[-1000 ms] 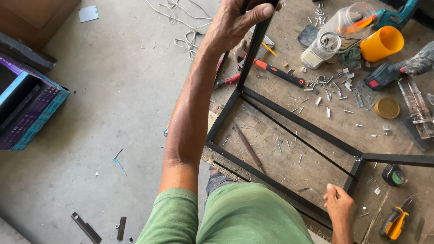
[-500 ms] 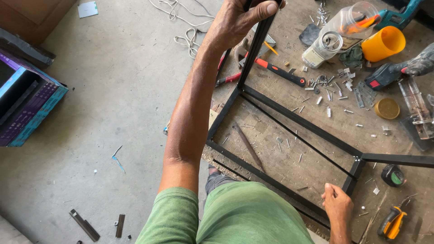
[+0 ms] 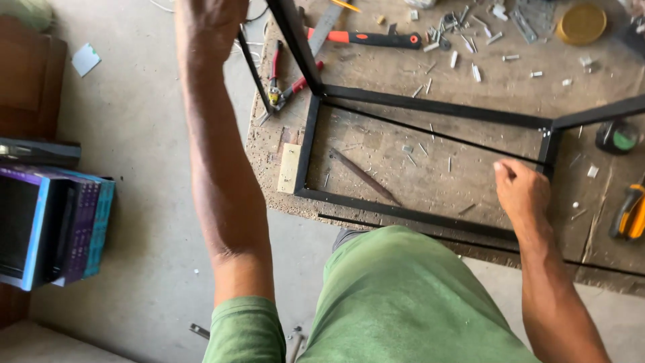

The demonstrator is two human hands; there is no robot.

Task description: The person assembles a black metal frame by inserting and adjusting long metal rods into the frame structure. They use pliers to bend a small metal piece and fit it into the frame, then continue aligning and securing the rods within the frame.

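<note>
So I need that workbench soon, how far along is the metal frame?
The black metal frame already has its rectangle and uprights joined. The left hand is raised by an upright, and the right hand rests at a corner. Loose screws and pliers still lie around.

A frame [image 3: 430,107] lies on a workbench [image 3: 470,60], one bar rising toward the camera. The left hand [image 3: 208,20] is raised left of that bar; the right hand [image 3: 521,195] rests at the frame's near right corner. Pliers [image 3: 279,87] lie left of the frame, a screwdriver [image 3: 366,38] and screws [image 3: 463,57] behind it, a tape measure [image 3: 618,136] to its right.
</note>
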